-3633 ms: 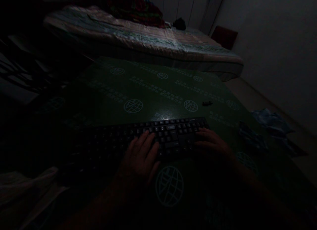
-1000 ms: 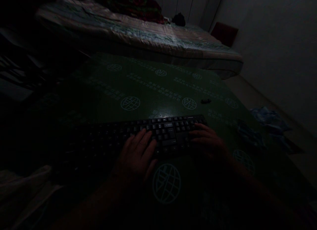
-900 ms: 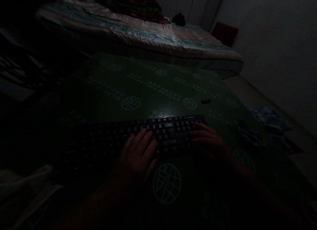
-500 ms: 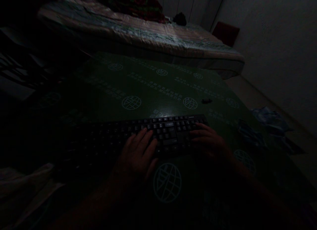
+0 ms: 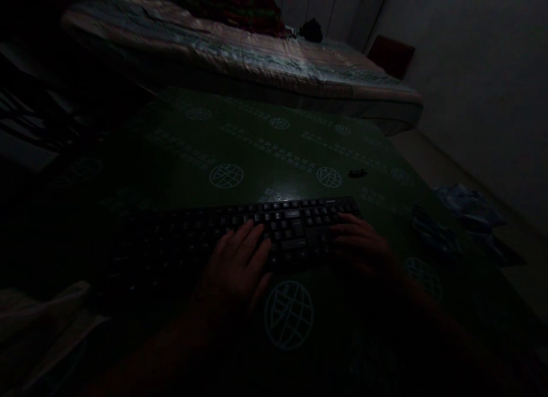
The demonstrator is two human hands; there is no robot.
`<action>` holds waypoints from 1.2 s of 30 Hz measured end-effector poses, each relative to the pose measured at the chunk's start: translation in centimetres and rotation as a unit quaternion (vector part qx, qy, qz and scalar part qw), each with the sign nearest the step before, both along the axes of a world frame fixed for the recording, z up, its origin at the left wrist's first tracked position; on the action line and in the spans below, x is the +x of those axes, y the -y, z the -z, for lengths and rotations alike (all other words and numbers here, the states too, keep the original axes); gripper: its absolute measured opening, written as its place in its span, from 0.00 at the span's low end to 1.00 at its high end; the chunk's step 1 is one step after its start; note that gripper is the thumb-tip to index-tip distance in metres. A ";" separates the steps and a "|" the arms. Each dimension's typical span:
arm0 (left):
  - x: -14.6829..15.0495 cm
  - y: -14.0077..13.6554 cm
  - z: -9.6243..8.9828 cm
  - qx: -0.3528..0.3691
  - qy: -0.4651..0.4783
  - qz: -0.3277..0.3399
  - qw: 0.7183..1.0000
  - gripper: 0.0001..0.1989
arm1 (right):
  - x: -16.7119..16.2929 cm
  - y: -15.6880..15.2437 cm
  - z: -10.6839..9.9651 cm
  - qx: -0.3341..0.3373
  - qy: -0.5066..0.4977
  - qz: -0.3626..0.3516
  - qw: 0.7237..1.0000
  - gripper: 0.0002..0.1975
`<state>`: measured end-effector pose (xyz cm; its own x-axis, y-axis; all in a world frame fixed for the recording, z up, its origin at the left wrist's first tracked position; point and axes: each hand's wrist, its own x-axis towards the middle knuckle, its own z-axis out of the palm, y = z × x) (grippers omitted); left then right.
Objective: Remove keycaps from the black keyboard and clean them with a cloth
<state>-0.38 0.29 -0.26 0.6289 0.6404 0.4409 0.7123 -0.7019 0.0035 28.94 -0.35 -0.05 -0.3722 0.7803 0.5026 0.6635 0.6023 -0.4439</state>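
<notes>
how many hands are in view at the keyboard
2: the left hand is over the keyboard near its middle, and the right hand is at its right end. No other hand shows, but the picture's dark areas could hide something.

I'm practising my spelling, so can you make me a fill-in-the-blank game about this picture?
1. The left hand and right hand are over a black computer ____.
2. The tabletop is coloured ____.
3. The hand nearer the small dark thing is the ____ one.

Missing words: keyboard; green; right.
</notes>
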 end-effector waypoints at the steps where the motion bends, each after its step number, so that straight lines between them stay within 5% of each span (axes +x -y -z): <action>1: 0.0 0.0 -0.1 0.002 -0.004 0.001 1.000 0.19 | 0.1 0.1 0.0 0.002 -0.007 0.001 1.000 0.06; 36: 0.0 0.1 -0.4 -0.014 -0.001 0.004 1.000 0.19 | -0.3 0.3 0.3 -0.003 -0.006 0.008 1.000 0.06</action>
<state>-0.37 0.20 0.13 0.6355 0.6472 0.4210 0.7060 -0.7078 0.0224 28.63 -0.67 -0.31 -0.3531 0.7891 0.5027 0.6682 0.5888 -0.4548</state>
